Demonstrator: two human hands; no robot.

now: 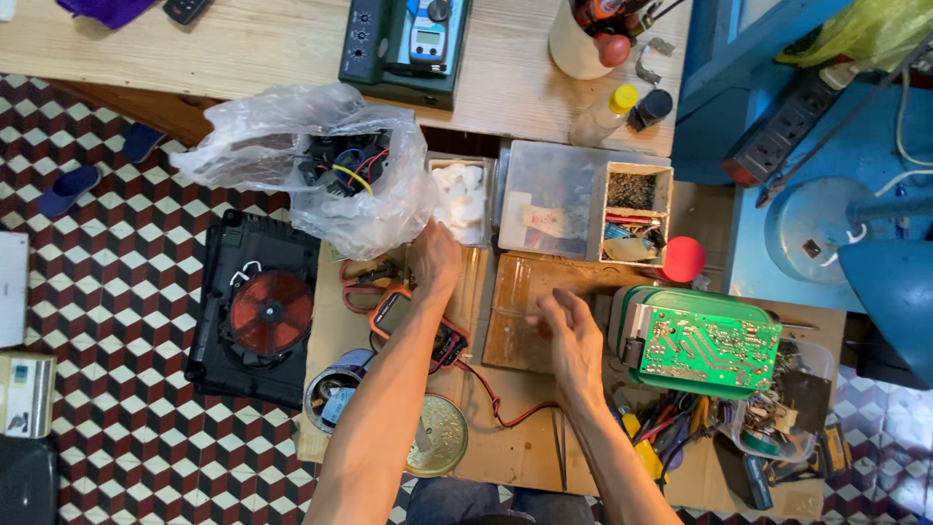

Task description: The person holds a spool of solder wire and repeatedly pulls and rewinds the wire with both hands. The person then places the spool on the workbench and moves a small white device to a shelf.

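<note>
My left hand [434,258] reaches forward and grips the lower edge of a clear plastic bag [292,156] that holds black fan parts with coloured wires. My left forearm lies over an orange multimeter [398,313] whose red lead runs across the cardboard. Over a brown tile [525,292] hovers my right hand [569,335], fingers loosely curled and blurred, with nothing visible in it. Just right of that hand a green circuit board [702,342] rests on a green-rimmed box.
An opened induction cooker [255,311] with a copper coil lies on the tiled floor at left. A divided tray [583,199] of small parts, a red ball [683,259], a tub of cotton [460,199], a round tin lid [437,436] and loose tools [680,428] crowd the work surface.
</note>
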